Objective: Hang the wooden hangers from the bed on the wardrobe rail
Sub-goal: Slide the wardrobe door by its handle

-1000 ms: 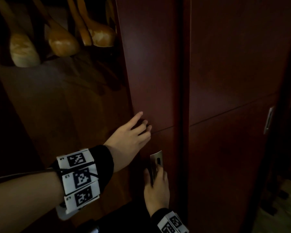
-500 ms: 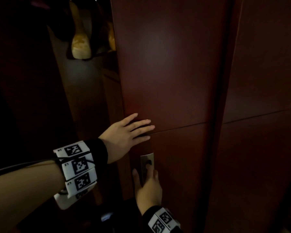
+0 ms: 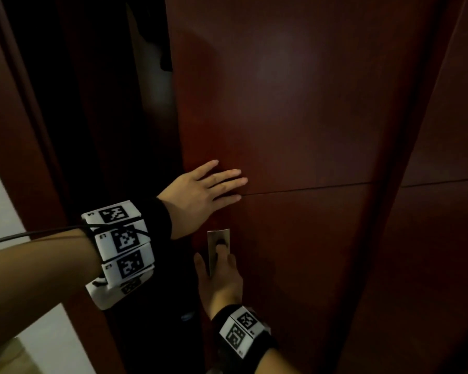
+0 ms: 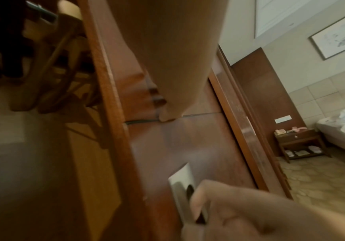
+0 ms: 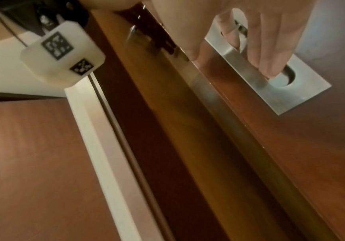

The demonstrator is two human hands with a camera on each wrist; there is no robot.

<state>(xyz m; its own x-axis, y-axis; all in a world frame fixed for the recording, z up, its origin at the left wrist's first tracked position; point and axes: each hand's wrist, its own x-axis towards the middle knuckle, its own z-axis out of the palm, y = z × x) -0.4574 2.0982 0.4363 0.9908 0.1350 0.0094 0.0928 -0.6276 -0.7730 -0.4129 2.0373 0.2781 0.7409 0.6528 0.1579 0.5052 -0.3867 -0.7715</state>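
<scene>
The dark red sliding wardrobe door (image 3: 295, 103) covers most of the opening, leaving a narrow dark gap (image 3: 146, 103) at its left edge. My left hand (image 3: 200, 193) lies flat on the door panel with straight fingers. Below it, my right hand (image 3: 219, 276) has its fingertips hooked in the recessed metal door handle (image 3: 218, 238), thumb at the door's edge. In the right wrist view the fingers (image 5: 270, 48) dip into the handle's recess (image 5: 291, 91). Wooden hangers (image 4: 50, 65) hang inside the wardrobe, seen only in the left wrist view. Neither hand holds a hanger.
A second door panel (image 3: 443, 130) stands to the right. The wardrobe frame (image 3: 25, 130) and a pale wall (image 3: 0, 211) are on the left. Behind, the left wrist view shows the bed (image 4: 342, 124) and a nightstand (image 4: 297, 140).
The door has slid left under both hands, narrowing the opening. The hangers seen inside earlier are now hidden from the head view.
</scene>
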